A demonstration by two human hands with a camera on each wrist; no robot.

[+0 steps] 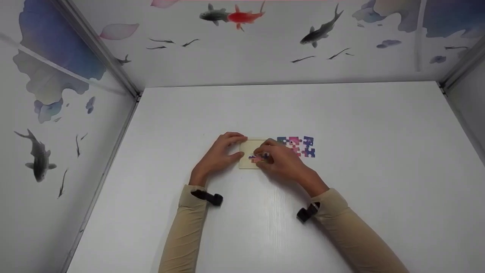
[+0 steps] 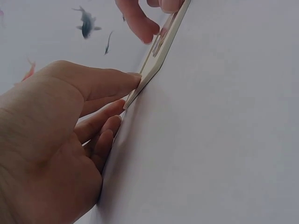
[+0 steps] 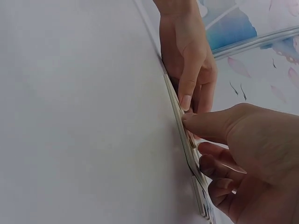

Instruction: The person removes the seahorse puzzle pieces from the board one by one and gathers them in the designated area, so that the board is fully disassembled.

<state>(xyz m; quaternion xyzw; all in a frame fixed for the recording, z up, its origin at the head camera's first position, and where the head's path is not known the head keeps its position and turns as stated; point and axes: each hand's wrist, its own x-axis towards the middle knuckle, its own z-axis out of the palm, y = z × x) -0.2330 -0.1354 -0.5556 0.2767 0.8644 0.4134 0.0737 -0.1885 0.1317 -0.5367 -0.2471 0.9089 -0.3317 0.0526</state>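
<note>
A pale, square puzzle tray (image 1: 248, 146) lies flat on the white table, with a few joined colourful jigsaw pieces (image 1: 253, 157) in its lower part. At the tray's left side, my left hand (image 1: 221, 151) rests its thumb on the rim and its fingertips by the upper left corner. The left thumb (image 2: 117, 83) lies straight along the rim in the left wrist view. My right hand (image 1: 284, 161) reaches over the tray's right half and pinches a jigsaw piece between thumb and index finger. Most of that piece is hidden by the fingers.
Right of the tray lie several loose jigsaw pieces (image 1: 308, 151) in pink, blue and purple, partly covered by the right hand. Fish-patterned white panels (image 1: 235, 49) border the table (image 1: 182, 113) at the back and the sides. Both wrists carry small black cameras (image 1: 216, 199).
</note>
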